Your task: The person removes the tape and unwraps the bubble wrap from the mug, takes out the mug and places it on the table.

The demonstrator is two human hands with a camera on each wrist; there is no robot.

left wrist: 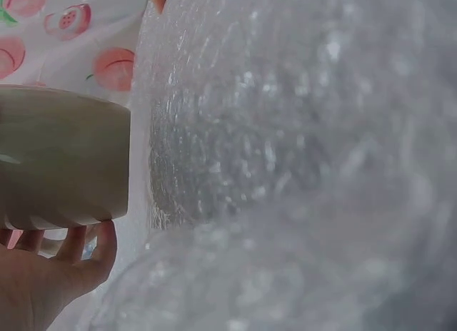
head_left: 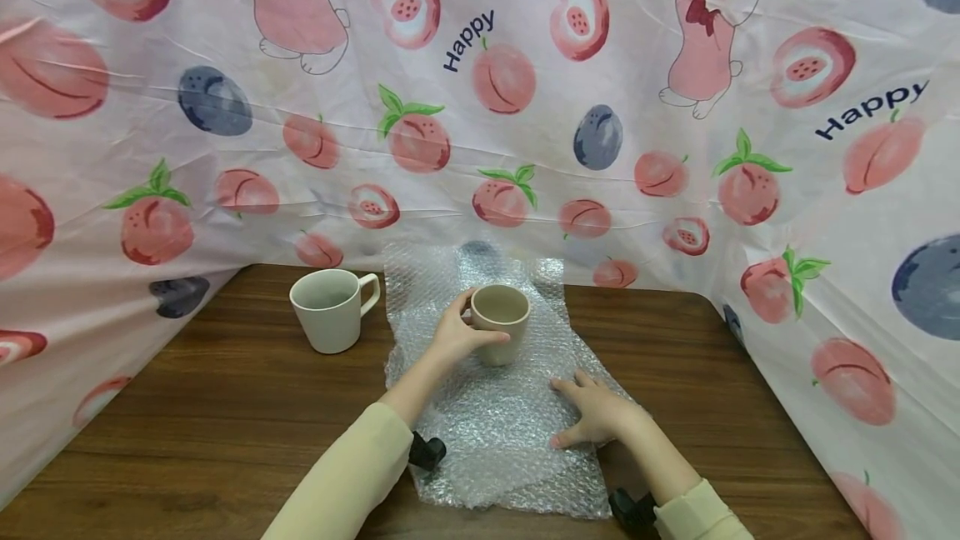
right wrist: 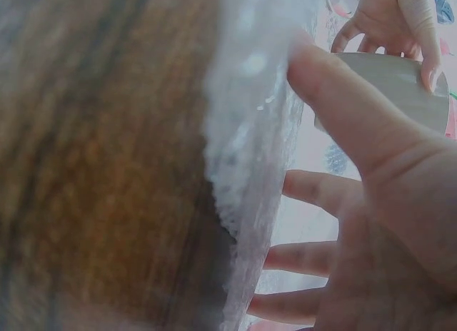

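A beige cup (head_left: 500,311) is upright over the middle of a sheet of bubble wrap (head_left: 502,432). My left hand (head_left: 459,336) holds it from its left side, thumb across the near side and fingers round the back. In the left wrist view the cup's wall (left wrist: 64,156) is close to the wrap; whether its base touches I cannot tell. To the right, my right hand (head_left: 596,409) lies on the wrap's right edge with fingers spread. The right wrist view shows the thumb and fingers (right wrist: 307,260) touching the wrap, gripping nothing.
A white mug (head_left: 330,315) stands left of the wrap, its handle pointing right. The brown wooden table (head_left: 225,432) carries everything. A peach-printed cloth (head_left: 525,132) hangs behind and along both sides, and the wrap's far end reaches up against it.
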